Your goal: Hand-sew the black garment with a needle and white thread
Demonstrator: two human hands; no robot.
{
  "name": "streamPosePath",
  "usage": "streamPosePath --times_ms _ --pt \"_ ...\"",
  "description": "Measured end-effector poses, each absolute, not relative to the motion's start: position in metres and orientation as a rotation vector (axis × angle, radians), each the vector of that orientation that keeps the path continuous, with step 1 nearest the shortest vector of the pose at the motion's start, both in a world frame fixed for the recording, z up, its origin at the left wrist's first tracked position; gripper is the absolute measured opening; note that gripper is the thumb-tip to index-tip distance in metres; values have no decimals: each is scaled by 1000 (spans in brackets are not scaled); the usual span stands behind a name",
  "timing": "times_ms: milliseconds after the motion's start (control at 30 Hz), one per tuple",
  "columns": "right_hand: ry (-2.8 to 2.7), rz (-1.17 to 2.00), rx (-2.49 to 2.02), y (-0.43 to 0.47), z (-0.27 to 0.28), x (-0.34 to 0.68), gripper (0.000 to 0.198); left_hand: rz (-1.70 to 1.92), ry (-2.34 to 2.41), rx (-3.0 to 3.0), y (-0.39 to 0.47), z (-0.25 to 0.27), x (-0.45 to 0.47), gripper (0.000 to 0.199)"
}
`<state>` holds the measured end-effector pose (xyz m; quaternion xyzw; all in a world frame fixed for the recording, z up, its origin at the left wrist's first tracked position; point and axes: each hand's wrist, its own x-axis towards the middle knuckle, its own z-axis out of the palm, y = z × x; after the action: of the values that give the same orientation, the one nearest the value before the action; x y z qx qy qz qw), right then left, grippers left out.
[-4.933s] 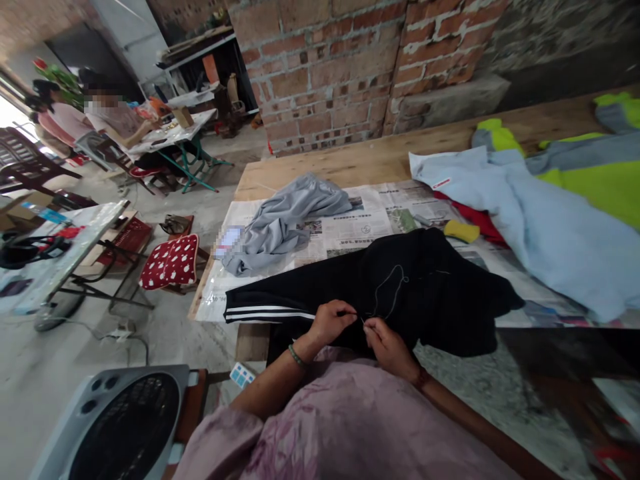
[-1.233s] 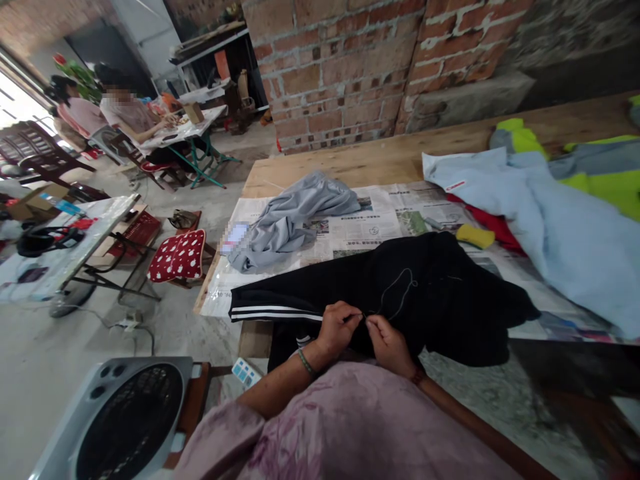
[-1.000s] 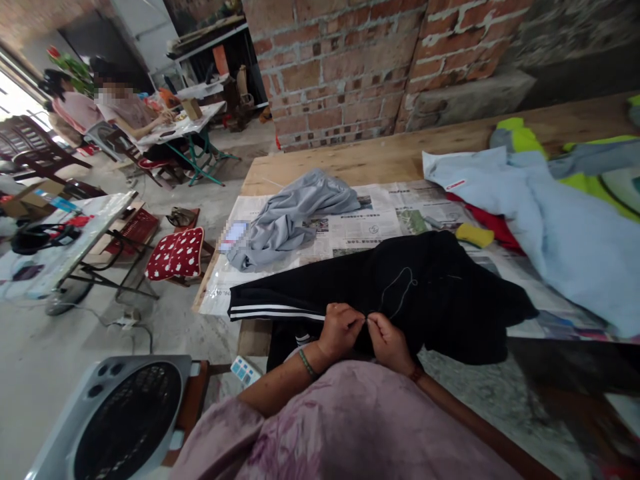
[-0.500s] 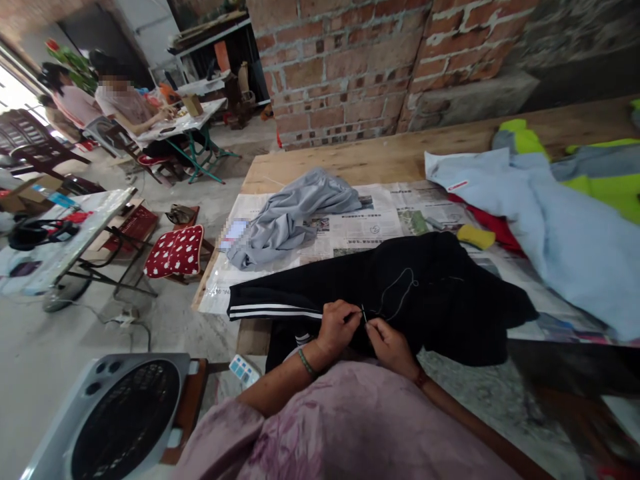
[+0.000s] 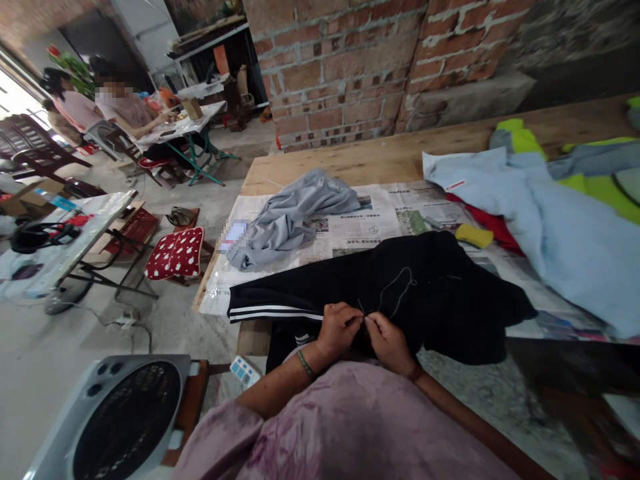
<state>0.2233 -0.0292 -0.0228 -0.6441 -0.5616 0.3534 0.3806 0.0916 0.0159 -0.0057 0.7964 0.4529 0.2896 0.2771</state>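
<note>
Closely paired, both hands are at work over a black garment [image 5: 450, 287] that lies along the near edge of the worktop [image 5: 390, 157] and partly hangs below it. The left hand [image 5: 341, 328] pinches the cloth between thumb and finger. Against its fingertips, the right hand [image 5: 390, 343] is also pinched tight and seems to grip the needle [image 5: 361, 305], though the fingers hide most of it. A loop of pale thread [image 5: 413, 282] lies on the cloth just beyond.

Newspaper [image 5: 367, 227] covers much of the wood, bearing a crumpled grey garment [image 5: 300, 213], a yellow sponge [image 5: 474, 235] and a light blue garment [image 5: 550, 220] with red cloth [image 5: 495, 225] beneath.

Several containers stand to the left. Just beyond the side worktop [image 5: 97, 207] sits a cardboard box [image 5: 27, 198], whose contents are too small to make out; a red box [image 5: 135, 228] is on the floor under that worktop's right end. On the far worktop [image 5: 163, 135], where a person [image 5: 123, 110] sits, is a small brown carton [image 5: 191, 108].
</note>
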Motion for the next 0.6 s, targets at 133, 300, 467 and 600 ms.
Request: streamPosePath --times_ms 133,300,467,600 --pt "-1513 1215 -1645 -35 -1 247 34 815 1293 2109 18 -7 89 11" --pt "-1429 1015 -1750 -21 32 286 33 846 1260 2146 17 -9 90 10" --pt "-1742 724 -1590 12 34 275 25 844 1251 2227 14 -7 90 10" --pt "-1880 979 -1534 23 23 254 24 790 1239 2276 10 -4 85 13"
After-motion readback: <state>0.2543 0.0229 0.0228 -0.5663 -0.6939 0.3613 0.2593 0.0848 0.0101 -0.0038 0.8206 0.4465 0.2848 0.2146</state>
